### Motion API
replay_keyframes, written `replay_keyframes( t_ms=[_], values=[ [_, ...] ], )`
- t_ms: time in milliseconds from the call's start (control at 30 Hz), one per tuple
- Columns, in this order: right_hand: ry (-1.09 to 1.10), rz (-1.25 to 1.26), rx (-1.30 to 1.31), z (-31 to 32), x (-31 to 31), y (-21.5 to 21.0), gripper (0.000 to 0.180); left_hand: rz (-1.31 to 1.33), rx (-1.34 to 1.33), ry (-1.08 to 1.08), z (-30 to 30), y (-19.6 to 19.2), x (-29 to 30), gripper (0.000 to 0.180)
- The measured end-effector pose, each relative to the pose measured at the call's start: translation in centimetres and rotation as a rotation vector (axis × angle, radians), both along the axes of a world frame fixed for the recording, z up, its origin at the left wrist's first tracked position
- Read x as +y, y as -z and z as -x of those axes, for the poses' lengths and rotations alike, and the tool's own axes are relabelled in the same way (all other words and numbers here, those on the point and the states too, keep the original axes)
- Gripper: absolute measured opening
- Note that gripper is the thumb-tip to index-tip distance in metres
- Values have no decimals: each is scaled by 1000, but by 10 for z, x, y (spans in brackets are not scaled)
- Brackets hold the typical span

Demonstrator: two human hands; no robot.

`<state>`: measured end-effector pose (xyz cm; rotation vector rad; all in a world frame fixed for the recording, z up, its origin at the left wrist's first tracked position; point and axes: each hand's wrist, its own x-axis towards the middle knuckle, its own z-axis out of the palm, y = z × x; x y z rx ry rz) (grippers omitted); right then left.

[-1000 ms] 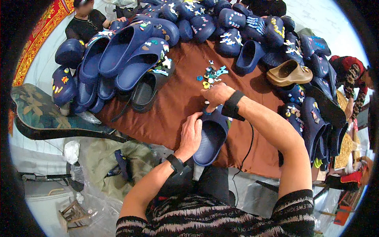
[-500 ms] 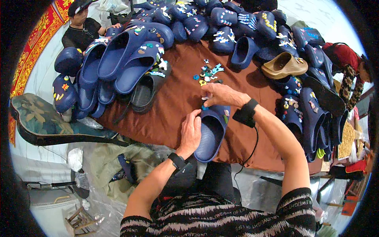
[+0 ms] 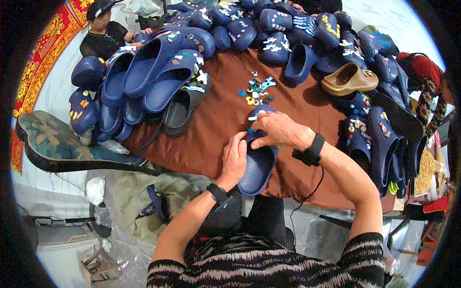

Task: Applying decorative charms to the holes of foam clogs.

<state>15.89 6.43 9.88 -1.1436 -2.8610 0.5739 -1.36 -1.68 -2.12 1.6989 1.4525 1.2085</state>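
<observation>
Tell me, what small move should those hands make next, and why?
Perhaps press gently with the right hand while the left hand steadies the navy clog: the right is over its upper, beside a pale charm; the left lies along its side.

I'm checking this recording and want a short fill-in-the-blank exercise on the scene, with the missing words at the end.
1. The left hand rests against a ____ clog.
2. The right hand is over that clog's upper; the wristband on that arm is ____.
3. The loose charms lie on a ____ cloth.
4. In the picture, the tan clog lies to the ____ of those charms.
Missing words: blue; black; brown; right.
</observation>
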Motion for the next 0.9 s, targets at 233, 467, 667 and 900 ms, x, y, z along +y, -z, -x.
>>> replay_keyframes(
  t_ms=[233,467,667,900],
  values=[
    [-54,-157,-69,2,-10,19,44,-64,-53,-27,-1,5,2,33],
    [96,-35,387,-17,-22,42,53,-86,-42,-18,-2,1,3,33],
    [116,-114,353,-14,-21,44,53,-27,-12,19,-1,-1,-1,40],
    [149,-80,274,-9,-17,43,49,-52,-16,1,-1,-5,2,43]
  ],
)
